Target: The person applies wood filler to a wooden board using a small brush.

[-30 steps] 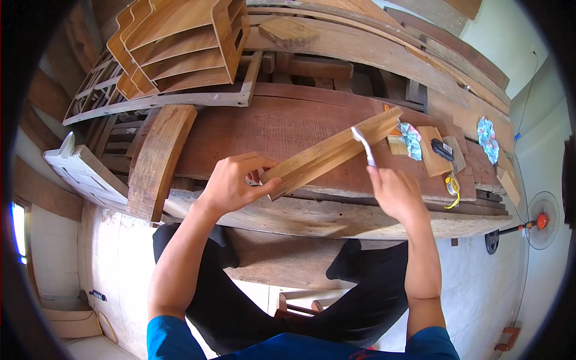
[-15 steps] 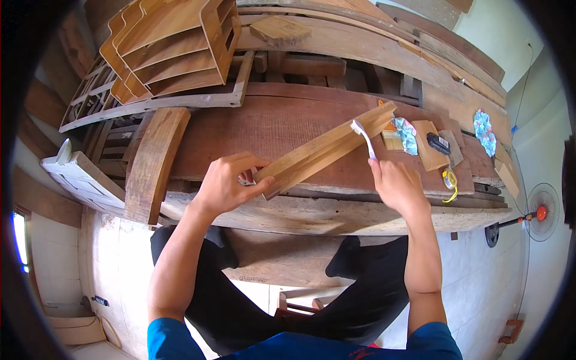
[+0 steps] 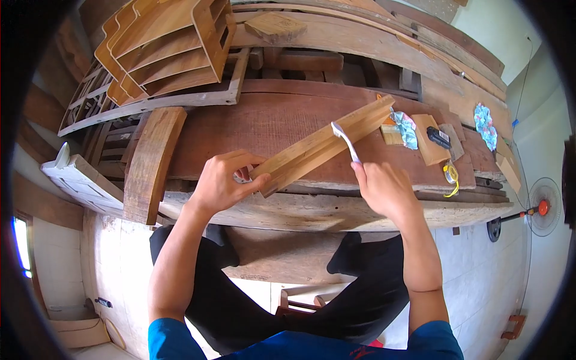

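Observation:
My left hand (image 3: 225,183) grips the near end of a long grooved strip of wood (image 3: 318,150), thumb on one side and fingers on the other. The strip slants away to the upper right above the reddish-brown bench top (image 3: 240,126). In my right hand (image 3: 387,189) is a white toothbrush (image 3: 347,143), held by its handle. Its head lies at the groove of the strip, around mid-length. The fingers of my right hand are closed on the handle, and its lower end is hidden inside them.
Right of the strip lie a crumpled blue cloth (image 3: 405,131), a wooden block (image 3: 427,144), a black tool (image 3: 438,137) and a tape measure (image 3: 450,174). A thick plank (image 3: 153,162) crosses the bench's left side. Behind it stands a wooden tray rack (image 3: 174,57). A fan (image 3: 543,207) is far right.
My right hand has moved left with the toothbrush, so its head sits closer to my left hand along the strip. My left hand keeps its grip, nearly still.

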Motion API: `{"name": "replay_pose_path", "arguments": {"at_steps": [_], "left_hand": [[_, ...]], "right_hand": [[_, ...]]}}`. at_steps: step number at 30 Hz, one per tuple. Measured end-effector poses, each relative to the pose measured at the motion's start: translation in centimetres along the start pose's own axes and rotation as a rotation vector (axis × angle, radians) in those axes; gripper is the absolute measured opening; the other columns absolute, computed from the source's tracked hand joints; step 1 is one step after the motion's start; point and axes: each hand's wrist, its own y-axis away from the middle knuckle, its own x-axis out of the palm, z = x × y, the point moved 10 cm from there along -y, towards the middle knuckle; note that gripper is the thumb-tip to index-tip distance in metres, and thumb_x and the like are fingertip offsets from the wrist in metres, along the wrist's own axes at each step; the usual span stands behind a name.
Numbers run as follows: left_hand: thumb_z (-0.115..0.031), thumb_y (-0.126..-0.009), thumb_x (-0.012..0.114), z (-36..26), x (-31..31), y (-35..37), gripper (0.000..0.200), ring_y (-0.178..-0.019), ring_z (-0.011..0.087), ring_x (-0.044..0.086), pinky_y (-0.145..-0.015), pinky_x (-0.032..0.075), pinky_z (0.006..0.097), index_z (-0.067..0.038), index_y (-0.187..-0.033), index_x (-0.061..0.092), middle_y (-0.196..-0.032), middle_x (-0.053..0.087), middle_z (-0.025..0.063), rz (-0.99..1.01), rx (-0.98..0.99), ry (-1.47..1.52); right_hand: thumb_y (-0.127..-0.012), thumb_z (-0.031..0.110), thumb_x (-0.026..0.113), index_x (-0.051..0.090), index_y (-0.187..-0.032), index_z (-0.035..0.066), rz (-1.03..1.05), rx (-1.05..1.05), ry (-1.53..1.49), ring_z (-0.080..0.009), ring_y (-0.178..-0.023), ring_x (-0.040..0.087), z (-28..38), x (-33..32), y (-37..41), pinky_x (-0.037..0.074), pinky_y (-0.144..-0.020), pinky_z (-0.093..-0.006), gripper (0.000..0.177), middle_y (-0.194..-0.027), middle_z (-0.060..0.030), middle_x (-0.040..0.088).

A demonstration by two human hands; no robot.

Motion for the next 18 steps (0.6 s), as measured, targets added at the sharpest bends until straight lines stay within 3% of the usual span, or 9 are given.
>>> {"name": "replay_pose_path", "arguments": {"at_steps": [6,8,10,12,13,17,18], "left_hand": [[-0.027,-0.090,0.083,0.5,0.2,0.1,0.032,-0.076,0.0204,0.071,-0.072,0.059,0.0318,-0.002,-0.110,0.083,-0.095,0.078,0.0123,0.000,-0.011,-0.012],[-0.027,-0.090,0.084,0.3,0.1,0.0,0.032,-0.076,0.0205,0.072,-0.072,0.059,0.0319,-0.002,-0.110,0.083,-0.094,0.078,0.0123,0.000,-0.010,-0.009],[-0.027,-0.090,0.084,0.2,0.2,0.1,0.032,-0.076,0.0205,0.072,-0.072,0.059,0.0319,-0.002,-0.110,0.083,-0.094,0.078,0.0123,0.015,-0.014,-0.013],[-0.027,-0.090,0.084,0.2,0.1,0.1,0.031,-0.076,0.0204,0.072,-0.073,0.059,0.0320,-0.003,-0.110,0.083,-0.094,0.078,0.0125,0.011,-0.027,-0.022],[-0.027,-0.090,0.084,0.2,0.1,0.2,0.031,-0.076,0.0204,0.072,-0.073,0.059,0.0319,-0.003,-0.110,0.083,-0.094,0.078,0.0125,0.008,-0.022,-0.024],[-0.027,-0.090,0.083,0.2,0.0,0.1,0.031,-0.077,0.0207,0.072,-0.073,0.059,0.0319,-0.003,-0.110,0.083,-0.094,0.078,0.0127,-0.004,-0.004,-0.023],[-0.026,-0.091,0.083,0.1,0.1,0.1,0.031,-0.077,0.0208,0.072,-0.073,0.059,0.0320,-0.003,-0.110,0.083,-0.094,0.078,0.0127,0.004,0.001,-0.017]], "right_hand": [[-0.115,0.044,0.039,0.072,-0.084,0.002,0.054,0.098,-0.041,-0.0490,-0.080,0.071,-1.7,0.0,-0.5,0.055,-0.075,-0.0591,0.062,-0.079,-0.0269,0.072],[-0.115,0.043,0.039,0.073,-0.086,0.001,-0.006,-0.027,-0.036,-0.0506,-0.079,0.071,0.7,0.5,0.3,0.055,-0.075,-0.0594,0.061,-0.079,-0.0273,0.072],[-0.116,0.042,0.039,0.073,-0.083,0.002,-0.043,-0.016,-0.009,-0.0450,-0.070,0.073,0.2,0.1,-0.4,0.058,-0.071,-0.0573,0.061,-0.073,-0.0235,0.073],[-0.115,0.041,0.040,0.073,-0.084,0.002,-0.003,0.088,-0.056,-0.0451,-0.071,0.074,-1.9,-0.3,-1.2,0.057,-0.071,-0.0578,0.060,-0.074,-0.0240,0.073],[-0.115,0.042,0.040,0.073,-0.083,0.002,-0.099,0.051,0.018,-0.0454,-0.072,0.073,-2.0,-0.8,-1.0,0.057,-0.071,-0.0578,0.061,-0.074,-0.0248,0.072],[-0.114,0.042,0.042,0.074,-0.082,0.000,-0.107,-0.088,-0.010,-0.0475,-0.073,0.072,1.2,0.2,0.3,0.057,-0.069,-0.0578,0.062,-0.074,-0.0263,0.071],[-0.114,0.042,0.042,0.074,-0.082,0.001,-0.081,-0.040,-0.034,-0.0476,-0.073,0.072,0.6,0.4,0.0,0.057,-0.070,-0.0579,0.062,-0.074,-0.0263,0.071]]}}
